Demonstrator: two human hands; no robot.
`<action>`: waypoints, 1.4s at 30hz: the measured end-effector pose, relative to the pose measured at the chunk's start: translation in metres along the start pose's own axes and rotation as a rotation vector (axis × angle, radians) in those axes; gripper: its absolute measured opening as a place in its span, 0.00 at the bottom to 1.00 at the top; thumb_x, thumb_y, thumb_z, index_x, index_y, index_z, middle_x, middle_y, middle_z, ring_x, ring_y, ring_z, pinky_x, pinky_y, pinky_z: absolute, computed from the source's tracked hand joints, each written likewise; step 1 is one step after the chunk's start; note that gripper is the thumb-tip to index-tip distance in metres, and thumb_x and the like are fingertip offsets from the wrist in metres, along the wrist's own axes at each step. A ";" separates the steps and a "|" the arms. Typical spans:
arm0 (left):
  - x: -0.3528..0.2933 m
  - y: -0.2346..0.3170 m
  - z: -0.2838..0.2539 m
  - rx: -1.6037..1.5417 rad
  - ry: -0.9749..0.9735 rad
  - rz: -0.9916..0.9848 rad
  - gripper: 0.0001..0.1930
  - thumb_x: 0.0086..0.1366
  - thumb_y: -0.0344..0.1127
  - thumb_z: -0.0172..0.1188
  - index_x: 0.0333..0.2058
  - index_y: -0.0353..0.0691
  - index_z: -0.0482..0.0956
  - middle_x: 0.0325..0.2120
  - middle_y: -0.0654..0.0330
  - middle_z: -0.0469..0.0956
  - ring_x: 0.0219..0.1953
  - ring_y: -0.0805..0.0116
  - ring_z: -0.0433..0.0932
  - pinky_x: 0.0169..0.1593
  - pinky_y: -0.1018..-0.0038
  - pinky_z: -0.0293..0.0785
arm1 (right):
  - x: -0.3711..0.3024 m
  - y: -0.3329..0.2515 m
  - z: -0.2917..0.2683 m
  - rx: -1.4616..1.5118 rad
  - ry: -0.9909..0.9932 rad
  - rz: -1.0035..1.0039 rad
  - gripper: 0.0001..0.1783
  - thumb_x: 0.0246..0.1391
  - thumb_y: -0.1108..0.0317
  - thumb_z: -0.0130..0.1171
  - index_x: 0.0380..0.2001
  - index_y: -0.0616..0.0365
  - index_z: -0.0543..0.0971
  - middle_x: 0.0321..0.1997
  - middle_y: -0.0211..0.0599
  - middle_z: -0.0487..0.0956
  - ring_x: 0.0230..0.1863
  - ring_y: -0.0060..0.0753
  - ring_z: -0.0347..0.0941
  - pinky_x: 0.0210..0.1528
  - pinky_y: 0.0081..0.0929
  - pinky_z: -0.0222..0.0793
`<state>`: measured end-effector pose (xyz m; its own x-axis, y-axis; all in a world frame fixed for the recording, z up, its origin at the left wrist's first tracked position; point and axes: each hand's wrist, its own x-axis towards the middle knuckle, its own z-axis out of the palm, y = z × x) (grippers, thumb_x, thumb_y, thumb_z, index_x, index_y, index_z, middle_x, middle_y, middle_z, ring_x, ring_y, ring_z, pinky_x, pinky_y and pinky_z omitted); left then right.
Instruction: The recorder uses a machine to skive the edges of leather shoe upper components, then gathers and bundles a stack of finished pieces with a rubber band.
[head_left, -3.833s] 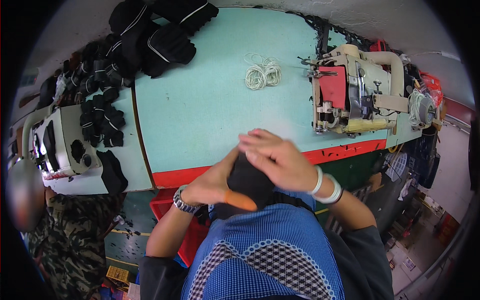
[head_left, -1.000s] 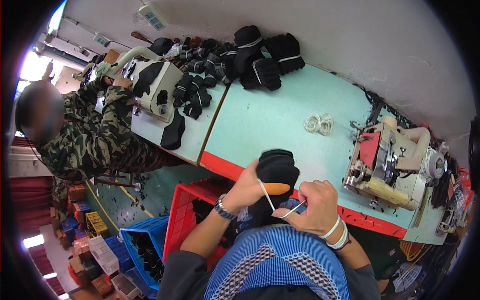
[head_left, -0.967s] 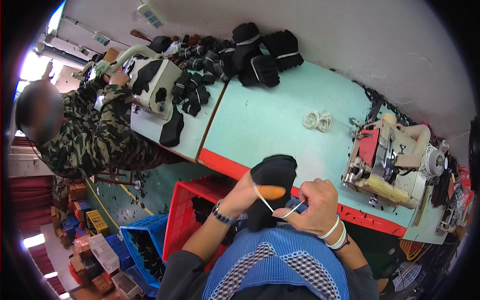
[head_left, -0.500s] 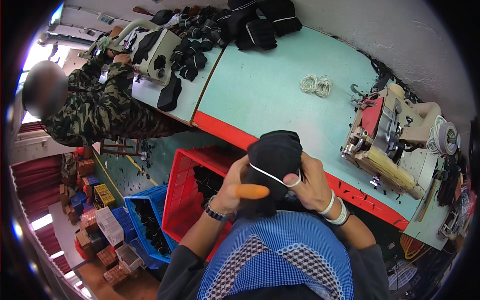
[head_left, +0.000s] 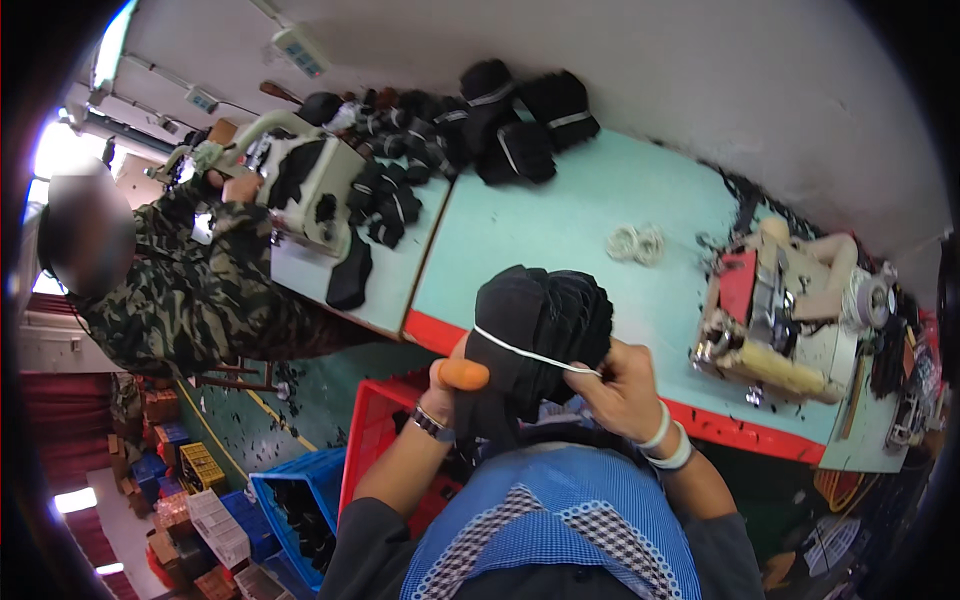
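Note:
In front of my apron is a bundle of black fabric pieces [head_left: 510, 315], with its stacked layers showing on the right side. A white elastic band [head_left: 525, 352] crosses its front. My left hand [head_left: 452, 385], an orange cover on its thumb, is closed around the bundle's left side; its other fingers are mostly hidden behind. My right hand [head_left: 622, 390] pinches the band at the bundle's lower right edge. More white bands [head_left: 660, 428] circle my right wrist.
Beyond the bundle is a pale green table [head_left: 540, 230] bearing white band coils [head_left: 635, 244], tied black bundles [head_left: 525, 152] and a sewing machine [head_left: 775, 310]. A person in camouflage [head_left: 190, 280] works at another machine on the left. Red [head_left: 375, 420] and blue crates [head_left: 305, 475] stand below.
The bundle has turned so that its layered edges show. My right hand has moved slightly right and down, drawing at the band. The view has tilted up, showing more wall.

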<state>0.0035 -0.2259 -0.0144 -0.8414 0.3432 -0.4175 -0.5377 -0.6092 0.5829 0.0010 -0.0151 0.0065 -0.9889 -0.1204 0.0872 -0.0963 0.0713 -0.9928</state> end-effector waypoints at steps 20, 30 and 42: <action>0.037 0.070 0.040 0.745 -0.854 -0.122 0.45 0.36 0.35 0.76 0.51 0.37 0.54 0.51 0.55 0.62 0.55 0.66 0.62 0.59 0.71 0.58 | 0.078 -0.023 0.008 0.330 -0.282 0.569 0.15 0.57 0.61 0.57 0.25 0.62 0.72 0.21 0.28 0.76 0.18 0.15 0.70 0.21 0.14 0.65; 0.017 0.056 0.039 1.061 -0.464 0.307 0.34 0.36 0.32 0.75 0.38 0.39 0.59 0.47 0.54 0.68 0.47 0.69 0.70 0.51 0.71 0.67 | 0.027 -0.004 -0.029 -0.131 0.165 0.233 0.22 0.51 0.64 0.63 0.11 0.58 0.65 0.12 0.20 0.62 0.17 0.10 0.52 0.16 0.18 0.46; 0.013 0.038 0.046 0.934 -0.384 -0.124 0.31 0.37 0.37 0.76 0.33 0.40 0.61 0.30 0.65 0.61 0.35 0.77 0.60 0.39 0.77 0.62 | -0.005 -0.024 -0.034 -0.692 0.131 -0.656 0.33 0.32 0.43 0.72 0.09 0.49 0.59 0.09 0.25 0.56 0.12 0.26 0.50 0.21 0.27 0.43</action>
<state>-0.0301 -0.2122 0.0346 -0.6486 0.6728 -0.3559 -0.3114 0.1922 0.9307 0.0044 0.0171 0.0327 -0.7153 -0.2352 0.6580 -0.6385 0.6026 -0.4787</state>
